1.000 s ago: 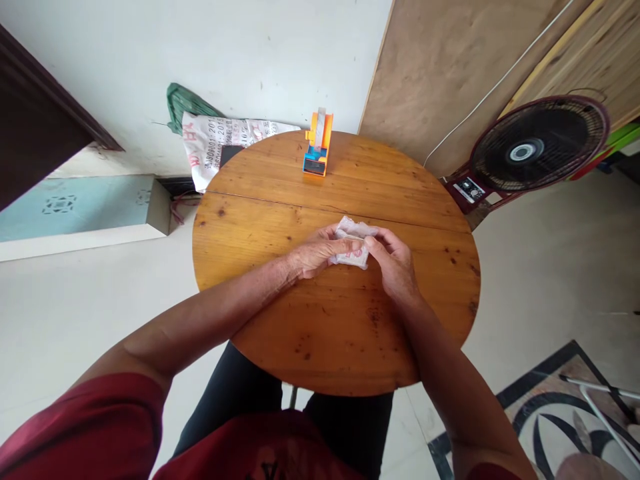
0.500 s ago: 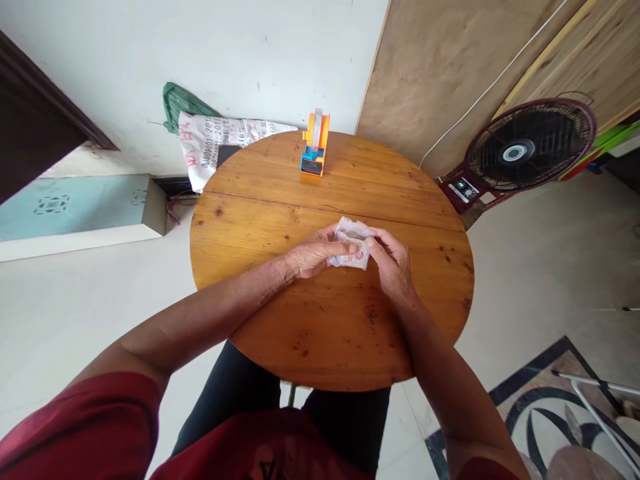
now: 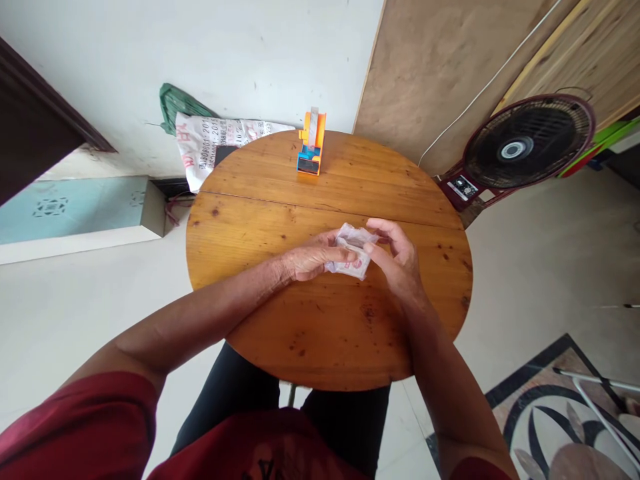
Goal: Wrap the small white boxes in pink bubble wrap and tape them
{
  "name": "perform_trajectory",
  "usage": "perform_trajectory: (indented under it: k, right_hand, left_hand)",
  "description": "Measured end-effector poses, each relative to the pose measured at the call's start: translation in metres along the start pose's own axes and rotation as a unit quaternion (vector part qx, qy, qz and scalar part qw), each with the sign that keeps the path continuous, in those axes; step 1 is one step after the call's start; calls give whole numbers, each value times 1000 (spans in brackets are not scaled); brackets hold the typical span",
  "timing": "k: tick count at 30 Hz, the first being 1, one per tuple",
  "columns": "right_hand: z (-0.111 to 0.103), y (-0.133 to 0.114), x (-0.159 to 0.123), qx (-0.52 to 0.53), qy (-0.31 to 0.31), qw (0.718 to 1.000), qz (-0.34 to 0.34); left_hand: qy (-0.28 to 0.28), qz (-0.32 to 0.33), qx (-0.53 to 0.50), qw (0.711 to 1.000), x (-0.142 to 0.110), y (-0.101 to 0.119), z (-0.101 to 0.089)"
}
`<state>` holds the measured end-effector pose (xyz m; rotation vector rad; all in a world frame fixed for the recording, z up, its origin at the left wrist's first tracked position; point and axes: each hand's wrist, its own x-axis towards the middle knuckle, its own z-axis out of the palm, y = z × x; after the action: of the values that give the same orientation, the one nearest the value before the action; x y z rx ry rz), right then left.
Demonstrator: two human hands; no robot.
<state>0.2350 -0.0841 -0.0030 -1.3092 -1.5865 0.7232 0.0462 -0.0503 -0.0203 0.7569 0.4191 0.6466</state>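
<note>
A small, crinkled, whitish see-through plastic bag (image 3: 354, 235) with red print on its front is held over the middle of the round wooden table (image 3: 320, 333). My left hand (image 3: 313, 259) is closed on its left side, thumb pressed flat across the printed face and fingers behind. At the bag's right edge is my right hand (image 3: 400, 260), its thumb tip by the rim and its index finger raised, with a gap between them. Whether a lower finger of that hand touches the bag from behind, I cannot tell.
An orange and blue tape dispenser (image 3: 311, 150) stands near the table's far edge. Behind the table on the left are a printed white sack (image 3: 195, 143) and a green bag (image 3: 180, 107). A dark red fan (image 3: 525, 147) stands to the right.
My right hand's index finger has lifted and spread away from the thumb, and that hand has shifted slightly right. The bag has tilted a little; my left hand keeps its grip.
</note>
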Motion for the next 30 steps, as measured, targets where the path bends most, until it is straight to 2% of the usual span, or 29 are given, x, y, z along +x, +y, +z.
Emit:
perform_trajectory:
  k: [5,11,16,22,30]
  right_hand:
    - [2,-2,3,-45,44,997,-36]
    - [-1,-6,3,-38,80,990,-106]
    - [-4,-9,1,-33,68,992,-101]
    - [-10,-13,0,-31,43,994,-97]
    - [-16,-11,-1,-36,59,992,-105]
  left_hand:
    - [-8,-6,62,998,0,-4,-1]
    - [-13,-6,88,996,-3,-2,2]
    - [-32,3,98,995,-5,1,6]
    - [-5,1,100,995,-4,1,4]
    - [21,-10,87,996,-3,2,4]
